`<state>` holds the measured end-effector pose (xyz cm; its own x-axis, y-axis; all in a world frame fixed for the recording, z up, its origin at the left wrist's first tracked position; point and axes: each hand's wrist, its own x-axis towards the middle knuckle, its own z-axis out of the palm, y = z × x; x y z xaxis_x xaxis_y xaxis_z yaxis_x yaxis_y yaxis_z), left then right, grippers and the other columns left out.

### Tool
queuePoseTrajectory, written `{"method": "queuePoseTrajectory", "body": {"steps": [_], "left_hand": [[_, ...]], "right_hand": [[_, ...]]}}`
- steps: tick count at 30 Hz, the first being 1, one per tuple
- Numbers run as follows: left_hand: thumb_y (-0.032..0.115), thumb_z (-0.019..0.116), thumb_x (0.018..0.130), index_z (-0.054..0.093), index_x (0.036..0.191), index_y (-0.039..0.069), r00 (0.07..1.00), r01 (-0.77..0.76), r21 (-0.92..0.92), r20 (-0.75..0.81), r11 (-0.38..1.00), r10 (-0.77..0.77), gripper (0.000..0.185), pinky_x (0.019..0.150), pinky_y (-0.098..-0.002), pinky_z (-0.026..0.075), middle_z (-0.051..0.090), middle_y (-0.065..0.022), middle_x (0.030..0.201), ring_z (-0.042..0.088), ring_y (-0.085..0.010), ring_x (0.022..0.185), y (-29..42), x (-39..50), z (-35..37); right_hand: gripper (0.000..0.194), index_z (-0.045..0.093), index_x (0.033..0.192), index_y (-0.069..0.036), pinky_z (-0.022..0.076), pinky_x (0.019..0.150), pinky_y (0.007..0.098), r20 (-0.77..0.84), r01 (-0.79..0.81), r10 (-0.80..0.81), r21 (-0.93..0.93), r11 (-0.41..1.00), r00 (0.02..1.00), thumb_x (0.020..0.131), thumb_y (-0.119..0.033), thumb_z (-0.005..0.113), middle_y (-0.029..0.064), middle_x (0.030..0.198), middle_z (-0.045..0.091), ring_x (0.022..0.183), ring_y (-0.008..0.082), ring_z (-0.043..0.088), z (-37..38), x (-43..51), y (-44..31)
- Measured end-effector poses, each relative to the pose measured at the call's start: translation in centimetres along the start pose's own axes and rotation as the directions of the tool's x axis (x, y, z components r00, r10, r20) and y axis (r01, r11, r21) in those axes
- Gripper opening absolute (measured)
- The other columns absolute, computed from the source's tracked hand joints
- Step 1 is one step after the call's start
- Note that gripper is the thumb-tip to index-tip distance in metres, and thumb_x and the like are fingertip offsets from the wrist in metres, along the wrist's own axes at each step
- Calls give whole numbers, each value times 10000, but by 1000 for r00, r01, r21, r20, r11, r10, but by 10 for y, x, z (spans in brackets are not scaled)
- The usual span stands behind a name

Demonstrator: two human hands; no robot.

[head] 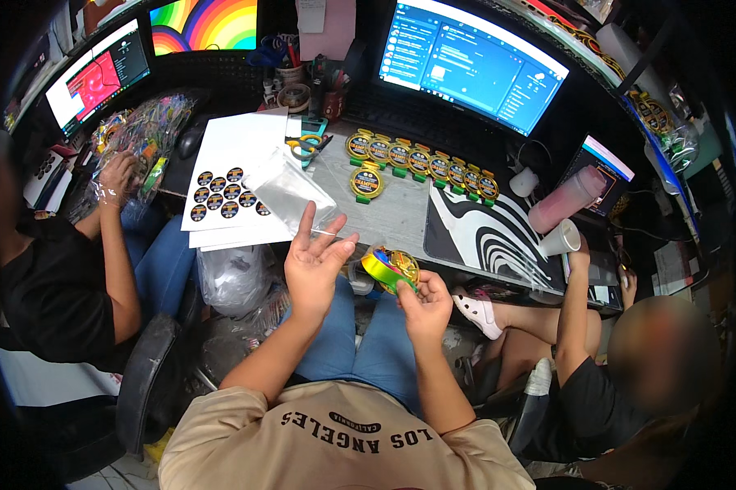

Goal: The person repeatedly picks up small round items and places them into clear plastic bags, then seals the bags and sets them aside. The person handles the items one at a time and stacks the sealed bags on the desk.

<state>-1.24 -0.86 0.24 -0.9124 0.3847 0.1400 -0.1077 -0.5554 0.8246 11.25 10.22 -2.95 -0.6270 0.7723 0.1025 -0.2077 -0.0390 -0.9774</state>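
My right hand (pixel 426 301) grips a gold medal with a rolled rainbow ribbon (pixel 382 268), held over my lap just off the desk edge. To its left my left hand (pixel 316 260) is raised with fingers spread, beside the near end of a stack of clear plastic sleeves (pixel 291 187); whether a fingertip touches them I cannot tell. The sleeves lie partly on white sheets (pixel 239 141) that bear round printed stickers (pixel 229 209). Beyond my hands, a row of gold medals (pixel 418 160) with green ribbon lies on the grey desk, and a single medal (pixel 366 182) lies in front of it.
Yellow-and-black scissors (pixel 306 146) lie behind the sleeves. A black-and-white mat (pixel 484 236) is at the right. One co-worker's hand (pixel 118 174) is at plastic-wrapped goods on the left; another person's hand (pixel 579 254) holds a white cup (pixel 560 237) near a pink bottle (pixel 567 199).
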Motion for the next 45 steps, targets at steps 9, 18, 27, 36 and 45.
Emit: {"method": "queuePoseTrajectory", "body": {"steps": [9, 18, 27, 36, 45], "left_hand": [[-95, 601, 881, 209, 1500, 1, 978, -206, 123, 70, 971, 199, 739, 955, -362, 503, 526, -292, 1313, 615, -306, 1128, -10, -18, 4], [-99, 598, 883, 219, 1493, -2, 972, -224, 102, 99, 969, 214, 725, 948, -375, 506, 546, -301, 1284, 624, -320, 1109, -4, -23, 4], [-89, 612, 880, 189, 1515, 57, 973, -212, 115, 113, 970, 199, 776, 947, -384, 510, 515, -310, 1311, 604, -329, 1140, -2, -23, 5], [-54, 640, 879, 169, 1523, 91, 978, 25, -65, 209, 998, -11, 811, 1000, -380, 477, 503, -280, 1342, 575, -301, 1192, -2, -24, 10], [-5, 672, 876, 210, 1505, 66, 949, 156, -106, 293, 982, -119, 784, 1015, -367, 457, 548, -223, 1310, 557, -251, 1194, -11, -29, 11]], "right_hand": [[180, 569, 1021, 20, 489, 581, 191, 22, 15, -16, 48, 999, 1000, 864, 7, 655, 72, 889, 661, 678, 64, 581, 4, -7, -7], [194, 560, 1036, 21, 502, 587, 200, 24, 17, -19, 90, 996, 1000, 864, 12, 651, 81, 918, 664, 709, 72, 595, 3, -7, -9], [223, 549, 1061, 33, 493, 603, 211, 50, 18, -27, 178, 984, 998, 860, 41, 645, 102, 948, 661, 711, 86, 594, -3, -10, -11], [245, 546, 1084, 36, 514, 618, 217, 120, -25, -10, 291, 956, 993, 865, 13, 653, 111, 972, 661, 738, 95, 612, -5, -8, -14], [245, 541, 1083, 32, 519, 623, 216, 29, 39, -47, 213, 976, 999, 864, 26, 652, 99, 981, 649, 747, 86, 604, -3, -14, -16]]}}
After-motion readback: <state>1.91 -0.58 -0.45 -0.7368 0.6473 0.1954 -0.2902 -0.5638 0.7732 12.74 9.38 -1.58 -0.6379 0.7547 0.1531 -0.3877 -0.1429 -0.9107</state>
